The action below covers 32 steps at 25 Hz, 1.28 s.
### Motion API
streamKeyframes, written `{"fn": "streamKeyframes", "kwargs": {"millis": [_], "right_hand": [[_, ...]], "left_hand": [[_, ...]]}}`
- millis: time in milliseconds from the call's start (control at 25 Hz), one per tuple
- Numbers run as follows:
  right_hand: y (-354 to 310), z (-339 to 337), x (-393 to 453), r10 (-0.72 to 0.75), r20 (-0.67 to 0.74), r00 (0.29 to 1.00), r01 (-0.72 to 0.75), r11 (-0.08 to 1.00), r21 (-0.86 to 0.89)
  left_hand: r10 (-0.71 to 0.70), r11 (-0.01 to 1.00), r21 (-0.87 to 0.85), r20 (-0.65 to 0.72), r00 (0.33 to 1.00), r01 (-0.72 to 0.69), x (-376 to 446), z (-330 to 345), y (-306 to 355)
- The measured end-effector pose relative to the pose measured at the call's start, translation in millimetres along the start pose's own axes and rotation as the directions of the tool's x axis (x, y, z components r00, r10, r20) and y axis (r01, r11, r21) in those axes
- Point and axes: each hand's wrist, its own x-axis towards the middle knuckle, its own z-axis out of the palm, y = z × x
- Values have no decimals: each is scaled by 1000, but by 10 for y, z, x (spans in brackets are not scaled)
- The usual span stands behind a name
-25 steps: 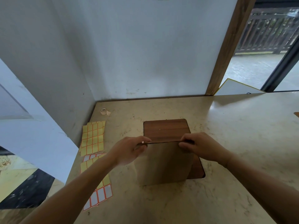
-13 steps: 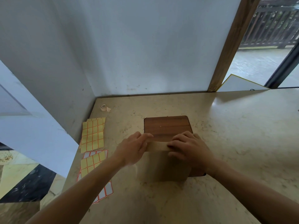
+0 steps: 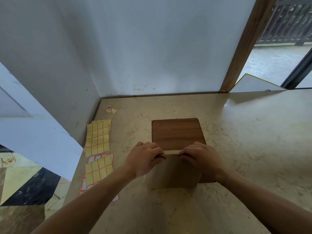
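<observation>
The table [image 3: 244, 135], a pale marbled slab, fills the lower half of the frame. The mat [image 3: 177, 134], wood-grain side up, lies flat on it at centre frame. The mat's near portion is doubled over as a flap [image 3: 172, 173], beige underside up, and rests on the mat and on the table edge nearest the camera.

Left hand [image 3: 145, 159]: fingers curled narrowly, pinching the left end of the fold line. Right hand [image 3: 200, 157]: fingers likewise curled, pinching the right end. Both sets of fingertips meet the crease, and a short stretch of fold shows between them.

Two groups of yellow sticker sheets [image 3: 98, 137] lie at left of frame, well apart from the mat. A small tape roll [image 3: 108, 108] sits near the wall corner, upper left of the table.

Change: one second earlier the hands held the mat's edge raised above the surface. Half a second earlier the fingers lay flatter across the flap. Now the flap is down and the fingers are bent at the crease.
</observation>
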Motion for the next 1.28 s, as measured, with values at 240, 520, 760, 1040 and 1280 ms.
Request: {"fn": "streamKeyframes", "kwargs": {"millis": [240, 520, 760, 1040, 1280], "right_hand": [[25, 2, 10, 3, -3, 1000, -2, 1000, 31], [144, -77, -65, 101, -3, 995, -100, 985, 137], [319, -73, -319, 265, -107, 958, -216, 917, 336], [371, -45, -247, 429, -183, 884, -301, 825, 478], [441, -66, -100, 430, -207, 879, -298, 833, 467]], "left_hand": [[14, 1000, -15, -55, 998, -14, 20, 36, 7], [-43, 997, -70, -79, 996, 37, -154, 22, -191], [-158, 971, -204, -141, 977, 127, -375, 61, -283], [-295, 911, -358, -222, 930, 203, -272, 40, -263], [-313, 911, -346, -230, 921, 224, -111, -21, -384]]}}
